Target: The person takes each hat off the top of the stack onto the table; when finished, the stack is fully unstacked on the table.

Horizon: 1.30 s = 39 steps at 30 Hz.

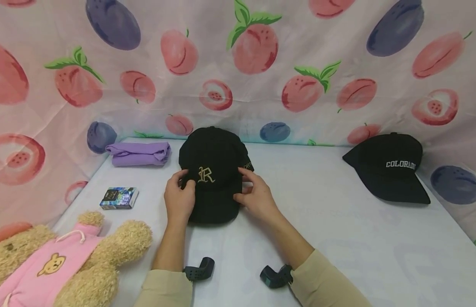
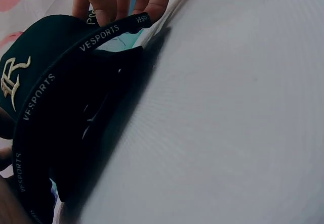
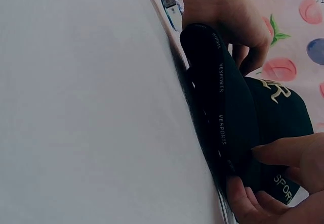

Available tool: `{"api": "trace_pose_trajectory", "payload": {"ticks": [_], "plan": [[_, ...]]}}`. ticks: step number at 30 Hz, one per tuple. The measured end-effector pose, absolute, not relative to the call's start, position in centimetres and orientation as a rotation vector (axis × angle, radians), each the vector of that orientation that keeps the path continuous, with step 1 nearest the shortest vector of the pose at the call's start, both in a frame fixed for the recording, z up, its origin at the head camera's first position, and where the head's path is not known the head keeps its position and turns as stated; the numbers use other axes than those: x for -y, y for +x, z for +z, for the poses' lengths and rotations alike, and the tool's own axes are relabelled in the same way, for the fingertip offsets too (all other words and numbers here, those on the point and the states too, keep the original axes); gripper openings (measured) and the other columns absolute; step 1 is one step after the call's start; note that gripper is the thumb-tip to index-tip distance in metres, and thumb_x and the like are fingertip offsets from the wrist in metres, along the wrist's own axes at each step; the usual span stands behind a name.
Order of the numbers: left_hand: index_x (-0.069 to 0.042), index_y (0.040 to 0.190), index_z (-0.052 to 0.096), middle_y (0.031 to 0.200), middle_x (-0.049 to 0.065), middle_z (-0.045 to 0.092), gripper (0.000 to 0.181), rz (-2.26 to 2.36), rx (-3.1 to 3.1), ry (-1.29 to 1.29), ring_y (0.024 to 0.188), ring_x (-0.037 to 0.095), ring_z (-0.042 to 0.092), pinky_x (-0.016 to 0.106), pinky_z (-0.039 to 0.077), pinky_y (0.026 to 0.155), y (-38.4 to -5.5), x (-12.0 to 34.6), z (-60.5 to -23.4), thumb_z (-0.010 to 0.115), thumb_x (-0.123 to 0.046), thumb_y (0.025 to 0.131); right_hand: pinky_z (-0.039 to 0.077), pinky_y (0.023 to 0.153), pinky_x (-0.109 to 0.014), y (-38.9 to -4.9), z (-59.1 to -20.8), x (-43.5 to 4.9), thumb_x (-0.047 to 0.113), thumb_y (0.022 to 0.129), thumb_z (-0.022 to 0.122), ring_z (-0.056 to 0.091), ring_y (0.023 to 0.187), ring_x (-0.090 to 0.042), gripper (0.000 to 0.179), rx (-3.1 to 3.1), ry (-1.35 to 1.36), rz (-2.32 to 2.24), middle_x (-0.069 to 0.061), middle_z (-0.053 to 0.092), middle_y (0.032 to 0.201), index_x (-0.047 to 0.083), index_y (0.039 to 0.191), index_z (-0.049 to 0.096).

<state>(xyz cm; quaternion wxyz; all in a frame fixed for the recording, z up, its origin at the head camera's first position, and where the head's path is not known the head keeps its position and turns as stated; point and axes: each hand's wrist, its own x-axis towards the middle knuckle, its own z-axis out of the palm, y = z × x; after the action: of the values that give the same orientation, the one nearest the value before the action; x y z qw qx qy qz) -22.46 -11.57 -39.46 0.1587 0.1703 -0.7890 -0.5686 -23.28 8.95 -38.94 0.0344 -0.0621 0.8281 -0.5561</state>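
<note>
A black baseball cap with a gold embroidered letter stands in the middle of the table, brim toward me. My left hand grips its left edge, thumb on the front near the letter. On the opposite edge, my right hand pinches the cap between thumb and fingers. In the left wrist view, the inner band shows repeated white lettering, and the underside is dark. The right wrist view shows the right thumb on the outside of the cap, with other fingers at its lower rim.
A second black cap with white lettering lies at the right. Folded purple cloth and a small patterned box lie at the left, behind a teddy bear in pink. A fruit-print curtain borders the white table.
</note>
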Motion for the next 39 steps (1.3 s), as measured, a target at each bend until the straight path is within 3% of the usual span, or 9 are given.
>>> {"api": "trace_pose_trajectory", "payload": {"ticks": [8,16,31,39], "plan": [[-0.004,0.138,0.062,0.144,0.018,0.058,0.047,-1.616,2.241,0.453,0.133,0.035,0.051,0.049,0.038,0.114,-22.3,11.5,-39.3,0.052,-0.012,0.094,0.055,0.077,-0.033,-23.2,-38.3,-9.2,-0.002,0.084,0.076,0.065,0.102,-0.025,0.077,-2.56,-0.157,-1.66,-0.014,0.058,0.14,0.021,0.153,0.051],[-0.004,0.138,0.063,0.142,0.017,0.06,0.046,-1.623,2.237,0.443,0.133,0.033,0.052,0.048,0.038,0.115,-22.2,11.3,-38.9,0.053,-0.013,0.094,0.056,0.072,-0.031,-23.1,-37.8,-9.6,-0.003,0.083,0.076,0.063,0.1,-0.025,0.078,-2.54,-0.155,-1.688,-0.013,0.058,0.141,0.024,0.153,0.051],[-0.005,0.139,0.062,0.147,0.017,0.057,0.047,-1.66,2.236,0.389,0.136,0.033,0.05,0.048,0.036,0.118,-22.3,11.1,-37.9,0.054,-0.013,0.094,0.057,0.083,-0.038,-23.1,-36.6,-10.5,0.002,0.085,0.077,0.064,0.11,-0.029,0.078,-2.547,-0.158,-1.665,-0.011,0.056,0.146,0.027,0.154,0.049],[-0.005,0.139,0.063,0.147,0.017,0.056,0.047,-1.687,2.208,0.362,0.137,0.033,0.05,0.047,0.035,0.12,-22.2,10.6,-37.4,0.055,-0.012,0.093,0.057,0.081,-0.036,-23.3,-36.0,-11.1,0.001,0.085,0.076,0.066,0.108,-0.029,0.08,-2.515,-0.162,-1.708,-0.011,0.056,0.147,0.028,0.154,0.048]]}}
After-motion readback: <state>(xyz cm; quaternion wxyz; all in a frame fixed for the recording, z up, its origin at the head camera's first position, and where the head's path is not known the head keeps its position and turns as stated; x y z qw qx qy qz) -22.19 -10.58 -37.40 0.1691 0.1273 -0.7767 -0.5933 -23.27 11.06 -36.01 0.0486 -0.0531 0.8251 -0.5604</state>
